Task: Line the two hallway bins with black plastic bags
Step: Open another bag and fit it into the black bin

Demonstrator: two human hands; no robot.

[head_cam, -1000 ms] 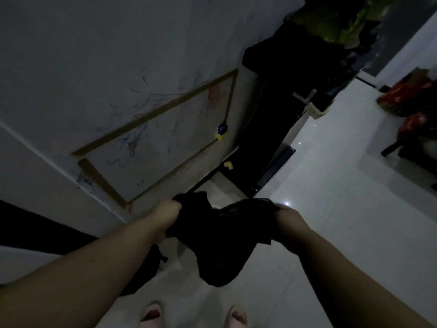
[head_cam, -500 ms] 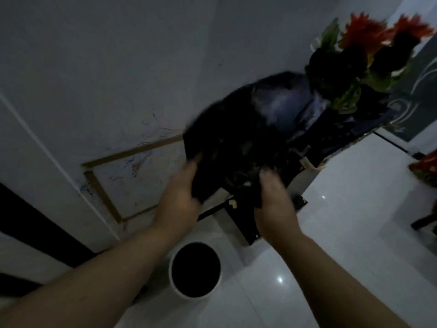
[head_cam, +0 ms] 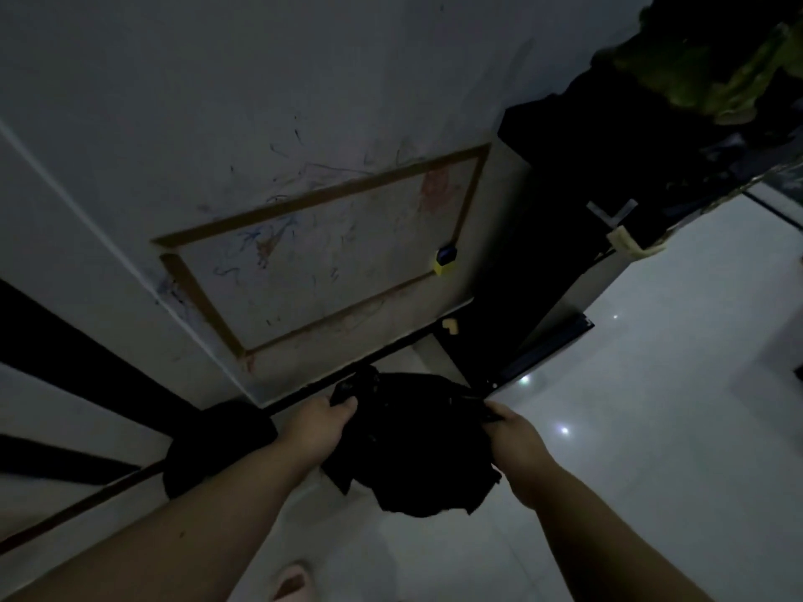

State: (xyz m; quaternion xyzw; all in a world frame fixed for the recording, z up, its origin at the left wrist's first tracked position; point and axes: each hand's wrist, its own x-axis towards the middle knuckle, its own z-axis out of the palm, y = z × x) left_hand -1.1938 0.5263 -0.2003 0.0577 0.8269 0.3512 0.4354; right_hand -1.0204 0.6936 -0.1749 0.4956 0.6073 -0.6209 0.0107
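I hold a crumpled black plastic bag (head_cam: 413, 449) in front of me, low over the white floor. My left hand (head_cam: 319, 421) grips its left top edge and my right hand (head_cam: 512, 436) grips its right top edge, so the bag hangs between them. A dark round bin (head_cam: 208, 449), apparently lined in black, stands against the wall behind my left forearm. The white bin seen half a second ago is hidden, probably beneath the bag.
A scribbled white wall panel with a tan frame (head_cam: 321, 262) is straight ahead. A black cabinet (head_cam: 552, 236) with a plant (head_cam: 712, 67) on top stands at the right. Glossy white tiles (head_cam: 652, 427) spread to the right. A pink slipper (head_cam: 291, 584) shows at the bottom.
The bag was flung up high half a second ago; now it is back down low between both hands, and my view has tilted downward. The white bin is out of sight.
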